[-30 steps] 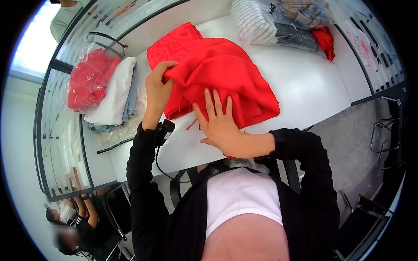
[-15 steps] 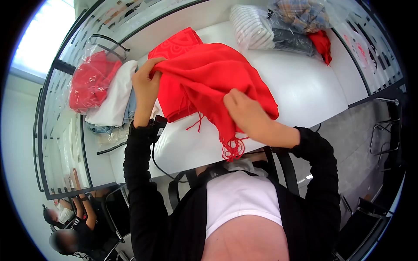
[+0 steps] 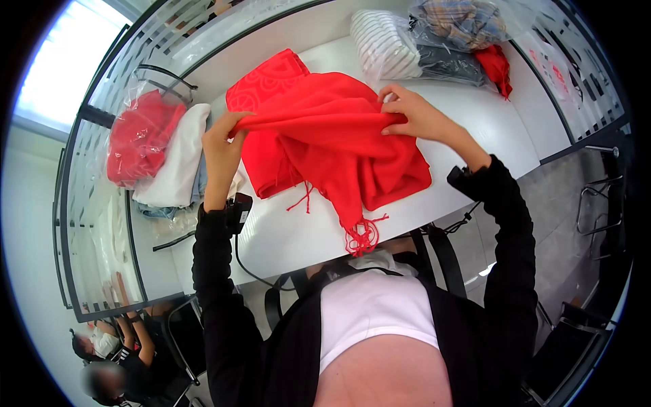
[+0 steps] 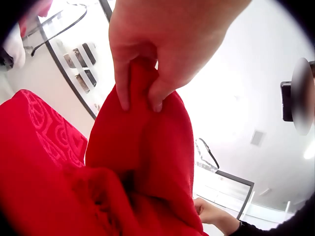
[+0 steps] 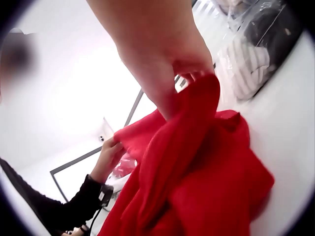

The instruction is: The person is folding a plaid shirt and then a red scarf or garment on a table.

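A red fringed scarf (image 3: 339, 149) lies bunched on the white table (image 3: 285, 230), its upper edge raised between both hands. My left hand (image 3: 225, 136) pinches one end of that edge between thumb and fingers, which the left wrist view shows close up on the scarf (image 4: 140, 132). At the other end my right hand (image 3: 413, 115) pinches the edge; in the right wrist view the cloth hides most of its fingertips. The tasselled corner (image 3: 361, 234) hangs toward the front edge of the table. A folded patterned part of red cloth (image 3: 268, 81) lies flat behind it.
Bagged clothes stand at the left: a red garment (image 3: 144, 136), with white cloth (image 3: 178, 163) and jeans beside it. At the back right are a striped bagged garment (image 3: 385, 44), a plaid one (image 3: 461, 24) and a red cloth (image 3: 495, 68). Low partitions border the table.
My right hand has gone from lying spread on the scarf to pinching its upper edge, farther back and right. The left hand has shifted left with its end, and the edge is now stretched between them.
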A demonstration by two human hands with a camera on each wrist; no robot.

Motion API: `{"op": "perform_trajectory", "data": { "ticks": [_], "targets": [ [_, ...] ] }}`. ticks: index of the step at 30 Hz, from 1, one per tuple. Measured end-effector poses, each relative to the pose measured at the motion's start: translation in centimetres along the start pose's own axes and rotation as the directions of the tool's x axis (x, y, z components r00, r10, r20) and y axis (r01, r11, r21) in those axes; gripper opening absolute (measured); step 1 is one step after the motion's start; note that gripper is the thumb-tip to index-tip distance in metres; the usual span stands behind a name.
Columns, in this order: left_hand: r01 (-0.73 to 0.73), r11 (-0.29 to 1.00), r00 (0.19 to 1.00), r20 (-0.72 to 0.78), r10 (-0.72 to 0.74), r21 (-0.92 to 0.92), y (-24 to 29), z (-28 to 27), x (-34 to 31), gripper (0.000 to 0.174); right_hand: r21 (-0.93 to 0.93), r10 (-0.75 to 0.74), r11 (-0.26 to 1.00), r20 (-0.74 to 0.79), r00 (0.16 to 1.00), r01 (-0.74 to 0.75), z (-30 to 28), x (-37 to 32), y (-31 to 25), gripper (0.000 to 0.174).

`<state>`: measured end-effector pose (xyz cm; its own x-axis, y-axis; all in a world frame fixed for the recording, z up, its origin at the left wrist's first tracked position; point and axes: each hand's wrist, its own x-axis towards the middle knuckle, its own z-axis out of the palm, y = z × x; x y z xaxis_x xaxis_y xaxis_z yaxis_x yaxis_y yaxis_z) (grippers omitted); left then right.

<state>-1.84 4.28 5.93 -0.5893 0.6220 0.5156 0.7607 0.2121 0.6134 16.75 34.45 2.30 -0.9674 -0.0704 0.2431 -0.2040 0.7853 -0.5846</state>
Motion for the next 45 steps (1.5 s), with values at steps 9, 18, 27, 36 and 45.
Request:
{"op": "perform_trajectory", "data": {
  "ticks": [9, 18, 27, 36, 45],
  "targets": [
    [0.027, 0.999, 0.998, 0.058, -0.025, -0.040, 0.4, 0.5, 0.1, 0.024, 0.285, -0.340, 0.923, 0.297, 0.892, 0.257, -0.4, 4.1, 2.2, 0.018],
    [0.039, 0.999, 0.996, 0.076, -0.038, -0.006, 0.1, 0.1, 0.5, 0.021, 0.338, -0.178, 0.941, 0.443, 0.879, 0.021, -1.8, 4.2, 1.0, 0.019],
    [-0.132, 0.988, 0.988, 0.087, 0.125, 0.078, 1.1, -0.1, 3.1, 0.016, -0.060, 0.112, 0.994, 0.540, 0.834, -0.094, -5.2, 0.0, 0.3, 0.028],
    [-0.187, 0.976, 0.981, 0.076, 0.179, 0.111, 6.1, -1.8, 8.6, 0.018, -0.352, -0.056, 0.936, -0.212, 0.976, -0.022, -13.5, -1.7, -0.3, 0.022],
    [-0.390, 0.918, 0.916, 0.135, 0.378, 0.074, 10.8, -3.2, 6.2, 0.019, -0.608, -0.321, 0.789, -0.528, 0.787, -0.086, -18.6, -4.6, -4.7, 0.024]
  ]
}}
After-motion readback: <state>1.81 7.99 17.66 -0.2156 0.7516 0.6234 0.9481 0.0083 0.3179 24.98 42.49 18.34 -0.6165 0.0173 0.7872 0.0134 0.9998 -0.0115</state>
